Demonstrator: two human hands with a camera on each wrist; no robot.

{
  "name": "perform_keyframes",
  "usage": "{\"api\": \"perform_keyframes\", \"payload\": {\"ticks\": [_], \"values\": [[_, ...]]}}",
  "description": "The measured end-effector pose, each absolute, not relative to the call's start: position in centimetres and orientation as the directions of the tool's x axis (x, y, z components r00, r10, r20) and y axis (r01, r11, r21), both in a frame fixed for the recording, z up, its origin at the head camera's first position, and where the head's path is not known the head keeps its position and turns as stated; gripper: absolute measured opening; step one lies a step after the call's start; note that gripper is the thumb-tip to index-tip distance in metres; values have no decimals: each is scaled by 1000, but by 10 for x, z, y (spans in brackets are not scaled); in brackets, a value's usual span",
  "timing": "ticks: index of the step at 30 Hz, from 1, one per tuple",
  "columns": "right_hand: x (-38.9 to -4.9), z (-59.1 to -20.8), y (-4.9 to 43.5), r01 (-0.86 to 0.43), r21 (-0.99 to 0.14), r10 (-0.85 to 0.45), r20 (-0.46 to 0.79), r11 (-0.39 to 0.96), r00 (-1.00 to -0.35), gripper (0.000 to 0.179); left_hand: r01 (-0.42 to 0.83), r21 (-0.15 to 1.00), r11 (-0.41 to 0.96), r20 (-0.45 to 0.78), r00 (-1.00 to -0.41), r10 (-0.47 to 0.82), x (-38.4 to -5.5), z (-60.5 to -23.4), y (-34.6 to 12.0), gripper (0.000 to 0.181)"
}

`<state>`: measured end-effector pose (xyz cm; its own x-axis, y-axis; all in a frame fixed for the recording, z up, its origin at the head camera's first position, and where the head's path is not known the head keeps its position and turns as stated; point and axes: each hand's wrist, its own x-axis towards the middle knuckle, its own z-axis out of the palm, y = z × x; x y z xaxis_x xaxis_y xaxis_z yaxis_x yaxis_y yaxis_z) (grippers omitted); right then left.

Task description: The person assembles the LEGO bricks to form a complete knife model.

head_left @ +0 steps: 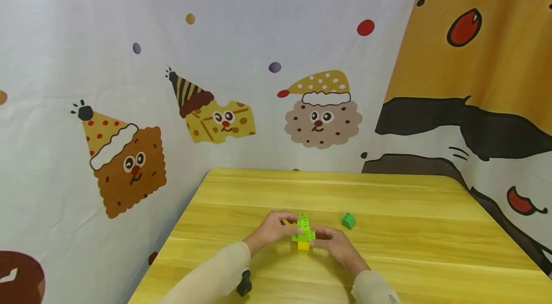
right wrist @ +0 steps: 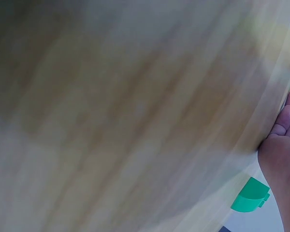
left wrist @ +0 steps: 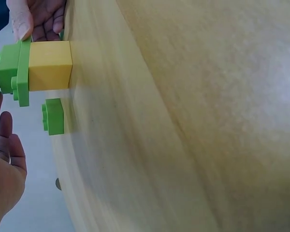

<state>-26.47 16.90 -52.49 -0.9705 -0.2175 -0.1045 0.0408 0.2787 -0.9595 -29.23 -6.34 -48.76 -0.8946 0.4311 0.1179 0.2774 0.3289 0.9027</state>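
In the head view a stack of toy building bricks stands on the table between the two hands. At its base is a yellow brick. Over that lies a wide lime-green plate with more lime-green bricks built on top. My left hand holds the upper green bricks from the left, with thumb and fingers at their sides. From the right, my right hand pinches the end of the green plate, its thumb on the edge. A separate green brick sits on the table behind the stack.
A darker green curved brick rests on the wooden table, beyond the right hand. A black object shows under the left sleeve. Behind the table's far edge hangs a white cloth printed with cartoon figures.
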Motion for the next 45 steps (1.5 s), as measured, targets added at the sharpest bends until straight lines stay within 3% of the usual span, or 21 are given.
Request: {"api": "perform_keyframes", "payload": {"ticks": [11,22,45], "values": [[-263,-520,170,51,-966,-233,-112,254,-966,52,287,883,372,108,-894,434,-291,-488,-59,28],[-262,-520,169,36,-963,-236,-101,265,-966,52,271,918,289,128,-894,429,-289,-491,-58,28],[-264,-525,170,35,-958,-205,-97,285,-974,49,344,849,401,152,-886,439,-294,-492,-57,33]]}}
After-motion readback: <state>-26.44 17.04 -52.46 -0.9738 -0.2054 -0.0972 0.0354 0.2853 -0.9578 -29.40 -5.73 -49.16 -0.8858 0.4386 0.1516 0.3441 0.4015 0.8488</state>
